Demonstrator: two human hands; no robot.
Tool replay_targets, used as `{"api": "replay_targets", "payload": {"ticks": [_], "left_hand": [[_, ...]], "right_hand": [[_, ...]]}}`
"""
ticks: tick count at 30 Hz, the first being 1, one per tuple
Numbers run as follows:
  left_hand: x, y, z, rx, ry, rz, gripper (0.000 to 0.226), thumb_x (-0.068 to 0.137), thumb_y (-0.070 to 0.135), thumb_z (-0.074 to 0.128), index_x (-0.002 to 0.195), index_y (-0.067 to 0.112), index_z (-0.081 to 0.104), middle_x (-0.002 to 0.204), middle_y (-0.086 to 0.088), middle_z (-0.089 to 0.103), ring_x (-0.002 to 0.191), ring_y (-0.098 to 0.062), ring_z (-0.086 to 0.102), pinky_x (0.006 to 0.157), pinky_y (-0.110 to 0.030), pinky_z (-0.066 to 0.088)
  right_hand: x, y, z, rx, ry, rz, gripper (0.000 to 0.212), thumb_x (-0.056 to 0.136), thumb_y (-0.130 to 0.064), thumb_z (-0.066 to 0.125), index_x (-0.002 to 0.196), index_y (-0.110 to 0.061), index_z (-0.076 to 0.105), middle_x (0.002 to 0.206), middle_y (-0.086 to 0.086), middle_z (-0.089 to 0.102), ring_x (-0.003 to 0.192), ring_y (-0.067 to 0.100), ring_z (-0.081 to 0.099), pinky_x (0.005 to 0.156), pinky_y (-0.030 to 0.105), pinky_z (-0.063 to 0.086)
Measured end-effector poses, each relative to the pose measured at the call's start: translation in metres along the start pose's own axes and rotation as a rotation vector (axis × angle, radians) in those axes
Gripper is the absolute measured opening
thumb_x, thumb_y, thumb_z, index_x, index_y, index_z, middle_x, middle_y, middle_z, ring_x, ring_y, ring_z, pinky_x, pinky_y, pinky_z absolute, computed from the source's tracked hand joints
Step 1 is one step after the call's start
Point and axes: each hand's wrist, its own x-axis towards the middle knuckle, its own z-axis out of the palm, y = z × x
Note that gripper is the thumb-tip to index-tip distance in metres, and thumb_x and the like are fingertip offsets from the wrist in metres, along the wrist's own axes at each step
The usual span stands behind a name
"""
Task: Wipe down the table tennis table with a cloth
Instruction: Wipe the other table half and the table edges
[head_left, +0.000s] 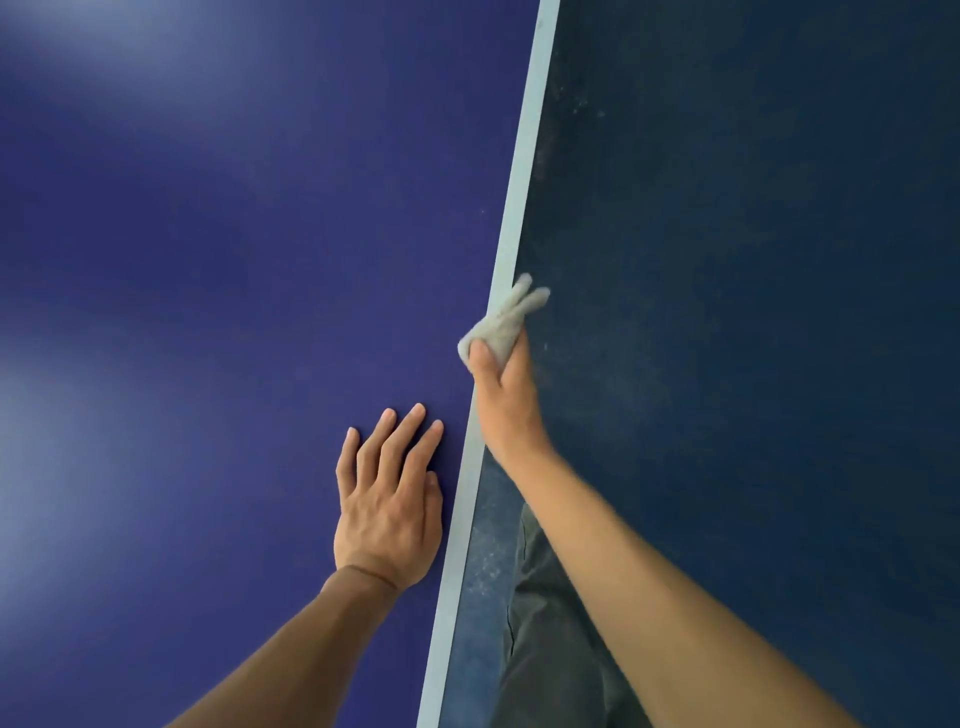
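While left hand (387, 499) lies flat on the table (208, 260), right hand (506, 395) grips the bunched cloth (496, 325) (soft, likely light) at its one o'clock.

The table tennis table top (208, 260) reads smooth and hard, blue with a soft sheen and pale glare, its edge stripe (521, 182) a flat matt paint. At that table's rim the grey cloth (498, 327) looks soft and fuzzy; beyond the table, the floor (753, 260) is dark, rough, dust-speckled.
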Motion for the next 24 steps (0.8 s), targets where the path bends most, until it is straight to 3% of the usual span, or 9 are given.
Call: {"api": "replay_targets", "payload": {"ticks": [3, 6, 8, 9, 10, 12, 14, 20, 24], "left_hand": [[0.001, 0.003, -0.002, 0.005, 0.001, -0.018, 0.049, 0.100, 0.019, 0.038, 0.147, 0.013, 0.051, 0.157, -0.006, 0.046, 0.148, -0.032, 0.035, 0.125, -0.057, 0.017], [0.004, 0.009, -0.003, 0.008, 0.016, -0.053, 0.048, 0.099, 0.020, 0.040, 0.143, 0.012, 0.055, 0.153, -0.009, 0.051, 0.145, -0.034, 0.038, 0.124, -0.058, 0.020], [0.013, 0.015, -0.005, 0.000, 0.041, -0.075, 0.046, 0.097, 0.022, 0.044, 0.139, 0.012, 0.060, 0.147, -0.008, 0.055, 0.140, -0.034, 0.044, 0.123, -0.059, 0.021], [0.021, 0.018, -0.007, -0.013, 0.059, -0.071, 0.045, 0.096, 0.023, 0.046, 0.137, 0.013, 0.062, 0.144, -0.006, 0.057, 0.137, -0.033, 0.047, 0.123, -0.058, 0.022], [0.033, 0.019, -0.009, -0.026, 0.076, -0.058, 0.044, 0.096, 0.024, 0.048, 0.137, 0.014, 0.062, 0.142, -0.005, 0.058, 0.134, -0.032, 0.050, 0.123, -0.058, 0.022], [0.064, 0.017, -0.014, -0.059, 0.111, -0.046, 0.044, 0.095, 0.023, 0.052, 0.137, 0.014, 0.061, 0.140, -0.003, 0.059, 0.133, -0.030, 0.052, 0.123, -0.057, 0.021], [0.101, 0.013, -0.021, -0.102, 0.158, -0.072, 0.044, 0.094, 0.019, 0.054, 0.138, 0.014, 0.059, 0.140, -0.004, 0.058, 0.133, -0.030, 0.051, 0.124, -0.055, 0.020], [0.226, -0.006, -0.037, -0.129, 0.174, -0.107, 0.048, 0.097, 0.019, 0.051, 0.145, 0.015, 0.055, 0.152, -0.006, 0.049, 0.142, -0.032, 0.041, 0.126, -0.054, 0.015], [0.296, -0.014, -0.035, -0.079, 0.076, -0.067, 0.049, 0.104, 0.024, 0.040, 0.152, 0.026, 0.048, 0.165, -0.005, 0.033, 0.154, -0.032, 0.024, 0.127, -0.057, 0.004]], "right_hand": [[-0.050, 0.023, -0.002, -0.056, -0.082, 0.057, 0.080, 0.095, -0.054, 0.042, 0.163, -0.019, 0.021, 0.156, -0.004, 0.043, 0.141, -0.002, 0.041, 0.110, 0.007, 0.031], [-0.022, 0.012, -0.005, -0.053, -0.110, 0.002, 0.066, 0.104, -0.041, 0.044, 0.162, -0.031, 0.012, 0.152, -0.004, 0.043, 0.142, -0.001, 0.039, 0.107, 0.002, 0.027], [0.021, -0.009, -0.007, -0.050, -0.033, -0.069, 0.063, 0.110, -0.029, 0.043, 0.159, -0.033, 0.003, 0.138, -0.015, 0.046, 0.129, -0.018, 0.040, 0.100, -0.003, 0.026], [0.047, -0.021, -0.007, -0.049, 0.032, -0.087, 0.065, 0.111, -0.025, 0.042, 0.163, -0.025, 0.003, 0.139, -0.021, 0.043, 0.125, -0.024, 0.038, 0.100, -0.003, 0.027], [0.073, -0.034, -0.008, -0.046, 0.088, -0.086, 0.065, 0.111, -0.023, 0.042, 0.164, -0.017, 0.006, 0.146, -0.019, 0.041, 0.126, -0.023, 0.038, 0.103, 0.003, 0.030], [0.113, -0.053, -0.011, -0.018, 0.134, -0.054, 0.065, 0.109, -0.022, 0.045, 0.165, -0.014, 0.012, 0.159, -0.002, 0.040, 0.140, 0.002, 0.043, 0.112, 0.022, 0.037], [0.123, -0.060, -0.013, -0.011, 0.129, -0.031, 0.069, 0.107, -0.024, 0.049, 0.166, -0.016, 0.012, 0.163, 0.004, 0.037, 0.145, 0.017, 0.042, 0.112, 0.026, 0.036], [0.019, -0.020, -0.004, 0.072, 0.076, 0.035, 0.089, 0.099, -0.027, 0.070, 0.166, -0.033, 0.012, 0.164, -0.010, 0.036, 0.148, 0.004, 0.038, 0.122, 0.038, 0.037], [0.056, -0.038, 0.000, 0.053, 0.103, 0.069, 0.087, 0.097, -0.029, 0.072, 0.165, -0.026, 0.017, 0.152, 0.006, 0.053, 0.138, 0.017, 0.053, 0.114, 0.039, 0.045]]}}
